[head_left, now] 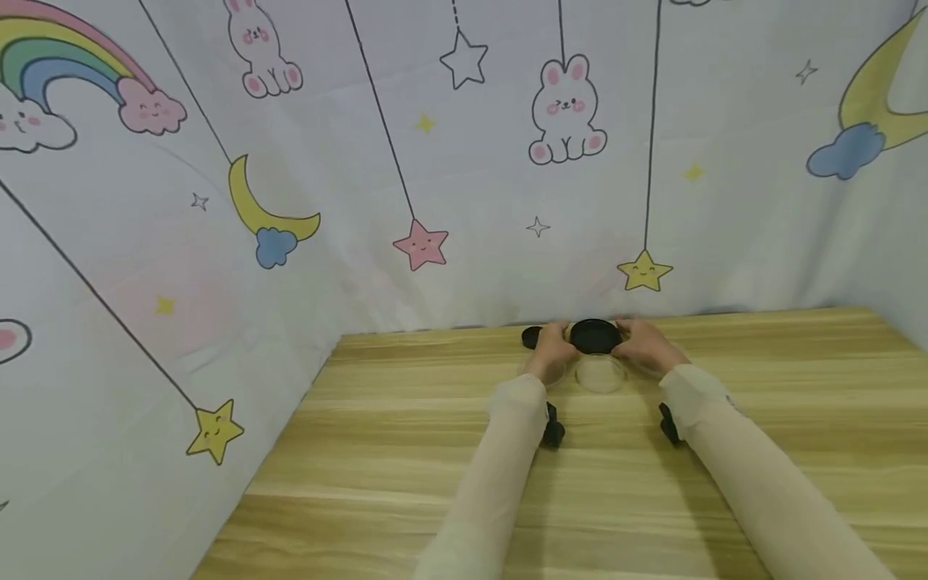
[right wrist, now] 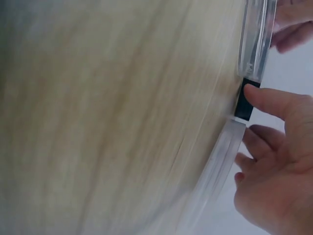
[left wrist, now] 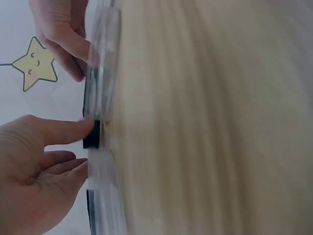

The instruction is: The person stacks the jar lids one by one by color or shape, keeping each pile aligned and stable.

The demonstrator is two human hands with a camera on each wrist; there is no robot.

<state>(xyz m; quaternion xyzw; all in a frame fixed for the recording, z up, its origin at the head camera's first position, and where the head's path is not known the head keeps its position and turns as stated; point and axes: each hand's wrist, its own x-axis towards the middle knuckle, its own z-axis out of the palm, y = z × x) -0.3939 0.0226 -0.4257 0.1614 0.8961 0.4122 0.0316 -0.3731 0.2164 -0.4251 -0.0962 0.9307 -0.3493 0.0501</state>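
- Two hands, left (head_left: 553, 353) and right (head_left: 648, 346), pinch the rim of one round black lid (head_left: 596, 336) from opposite sides, thumbs on the near edge, the other fingers behind it.
- The lid lies between the hands, at the far side of the bench (head_left: 406, 419).
- It looks like thin plastic: probably light, stiff and somewhat slick, so opposite sides of the rim seem the surest hold.
- A clear dish (head_left: 600, 374) sits between the hands, just on the person's side of the lid; it looks hard, slippery and perhaps easily cracked, better taken by its side wall.
- A smaller black lid (head_left: 532, 337) shows just left of the left hand, partly hidden.
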